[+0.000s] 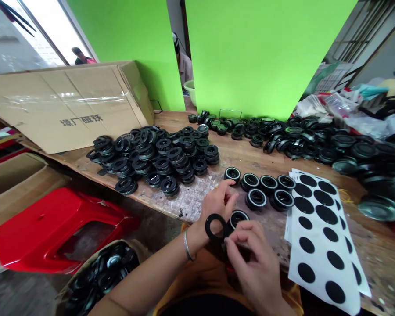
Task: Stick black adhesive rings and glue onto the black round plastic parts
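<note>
My right hand [255, 259] pinches the edge of a flat black ring [216, 228], which overlaps my left wrist. Beyond it my left hand [218, 199] reaches over the table, its fingertips at a round black part [232, 174] with a pale ring on top; whether it grips that part is unclear. Several similar parts [256, 199] stand in rows to the right. Another one [238, 218] is partly hidden behind my right hand. White sheets with black round stickers [316, 237] lie at the table's right front.
Stacks of black rings [163, 151] cover the table's left part. More black parts [296, 140] lie along the back right. A cardboard box [69, 105], a red stool [59, 228] and green panels [250, 57] surround the table [197, 193]. Two people are partly visible behind.
</note>
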Demonstrator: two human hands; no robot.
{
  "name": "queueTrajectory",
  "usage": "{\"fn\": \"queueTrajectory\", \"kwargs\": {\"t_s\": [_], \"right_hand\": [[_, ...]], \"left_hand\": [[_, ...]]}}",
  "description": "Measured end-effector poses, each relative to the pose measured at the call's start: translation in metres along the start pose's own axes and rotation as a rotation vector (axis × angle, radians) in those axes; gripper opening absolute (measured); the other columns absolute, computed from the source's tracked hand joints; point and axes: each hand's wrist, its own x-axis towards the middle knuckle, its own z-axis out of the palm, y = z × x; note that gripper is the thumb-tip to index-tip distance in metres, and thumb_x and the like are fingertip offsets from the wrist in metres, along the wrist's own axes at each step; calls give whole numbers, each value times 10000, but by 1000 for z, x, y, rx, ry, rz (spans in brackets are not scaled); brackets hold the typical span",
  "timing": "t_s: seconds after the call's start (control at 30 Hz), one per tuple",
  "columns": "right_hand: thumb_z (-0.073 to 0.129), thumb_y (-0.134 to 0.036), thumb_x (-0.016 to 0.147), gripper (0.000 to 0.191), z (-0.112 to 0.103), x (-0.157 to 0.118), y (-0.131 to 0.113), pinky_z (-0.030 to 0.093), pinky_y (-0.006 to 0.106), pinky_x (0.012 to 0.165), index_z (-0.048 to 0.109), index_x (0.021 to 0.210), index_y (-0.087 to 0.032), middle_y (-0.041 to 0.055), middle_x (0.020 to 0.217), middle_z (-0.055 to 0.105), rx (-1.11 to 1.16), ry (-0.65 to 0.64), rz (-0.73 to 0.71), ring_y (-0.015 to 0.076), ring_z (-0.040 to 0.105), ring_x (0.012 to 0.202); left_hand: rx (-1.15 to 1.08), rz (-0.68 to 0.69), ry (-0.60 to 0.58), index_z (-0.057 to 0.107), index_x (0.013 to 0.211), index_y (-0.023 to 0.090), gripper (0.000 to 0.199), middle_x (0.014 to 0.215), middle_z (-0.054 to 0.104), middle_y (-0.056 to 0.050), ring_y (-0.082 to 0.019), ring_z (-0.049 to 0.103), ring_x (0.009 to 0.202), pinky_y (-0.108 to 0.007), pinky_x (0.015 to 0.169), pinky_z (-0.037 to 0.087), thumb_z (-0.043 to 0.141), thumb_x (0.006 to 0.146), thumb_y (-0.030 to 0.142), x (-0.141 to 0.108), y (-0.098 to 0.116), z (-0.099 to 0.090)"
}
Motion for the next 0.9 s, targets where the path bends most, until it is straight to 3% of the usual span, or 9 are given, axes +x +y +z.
{"fn": "queueTrajectory", "kwargs": {"t_s": [0.07,0.13,0.2,0.33,0.43,0.63,0.73,0.83,0.9], "right_hand": [[604,-34,750,168,-7,-4,-11,459,307,695,599,797,-195,32,795,550,-33,-34,-287,174,538,770],[601,-20,723,211,-16,-6,-16,469,316,691,604,809,-212,29,773,560,-13,-87,-368,181,542,758],[604,-103,770,118,-27,-5,-9,469,313,674,594,752,-220,43,784,571,24,-63,-154,191,552,759],[654,-351,801,195,-48,1,33,454,275,626,588,691,-204,44,792,577,270,57,561,181,529,724],[733,-390,719,225,-56,3,64,445,272,611,629,688,-193,27,734,569,537,62,844,175,504,692],[784,-336,680,184,-51,1,81,448,269,756,691,749,-193,28,887,643,662,2,920,191,546,849],[786,-341,673,184,-49,1,85,445,271,779,698,737,-193,26,945,660,646,16,927,189,554,864],[785,-331,666,174,-47,3,89,442,254,758,708,726,-187,28,935,671,605,21,919,178,552,847],[792,-314,651,168,-46,5,91,441,247,768,718,724,-182,31,925,675,596,27,909,174,554,849]], "left_hand": [[23,-5,-12,546,1176,219,302,713,537,35,-133,511,673,-255,665,394,562,875,231,0,-5,-1],[-27,-40,-43,575,1119,211,246,750,559,20,-137,527,701,-257,688,409,564,877,254,-1,-10,-5],[-102,-87,-104,598,1078,206,230,813,584,1,-140,541,724,-254,698,426,579,872,308,-6,-15,-9],[-141,-74,-320,580,1208,239,543,1072,591,-57,-205,563,922,-296,808,447,750,725,417,-23,-20,-11],[-150,-14,-429,563,1262,261,678,1188,569,-80,-270,518,1099,-357,939,407,812,653,421,-31,-19,-5],[-350,-23,-533,559,1273,286,658,1182,598,-61,-245,539,1098,-344,935,419,812,665,274,-29,-23,4],[-527,-237,-473,573,1177,208,556,1103,610,-79,-206,584,980,-294,786,478,788,665,239,-33,-30,5],[-669,-475,-380,552,948,148,341,819,622,-37,-142,603,719,-269,661,488,735,715,316,-38,-35,6],[-757,-609,-384,518,870,149,353,701,602,-5,-115,592,596,-257,604,488,719,726,402,-41,-35,7]]}}
